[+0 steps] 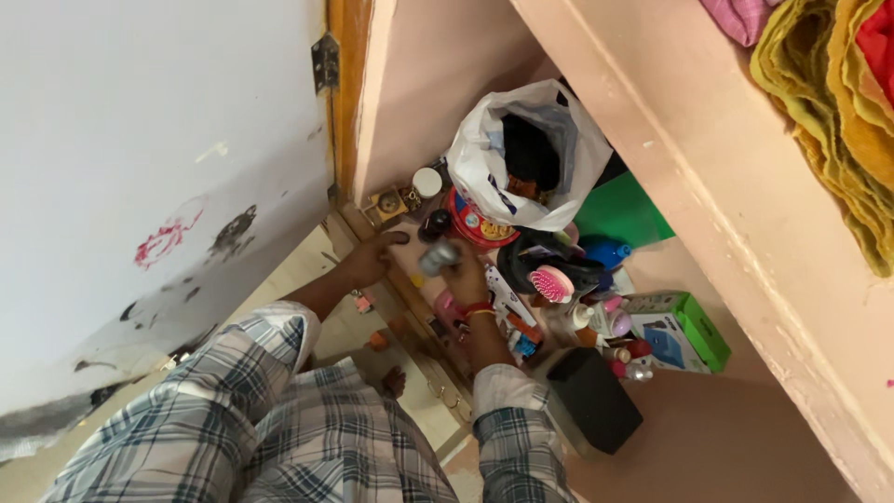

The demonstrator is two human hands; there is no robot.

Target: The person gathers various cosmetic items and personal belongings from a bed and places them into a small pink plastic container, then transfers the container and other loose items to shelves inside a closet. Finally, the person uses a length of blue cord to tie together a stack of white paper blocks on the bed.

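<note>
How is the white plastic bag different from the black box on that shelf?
The white plastic bag is soft, crumpled and gaping open with dark contents showing; the black box is rigid, smooth and shows no opening. The bag sits at the far end, the box nearest the person's right sleeve. Both rest on the pink shelf.

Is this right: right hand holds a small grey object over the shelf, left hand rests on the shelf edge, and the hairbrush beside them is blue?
Not quite. The head view shows the hairbrush is pink, not blue. The rest stands: the right hand holds a small grey object over the shelf, and the left hand rests on the shelf edge.
</note>
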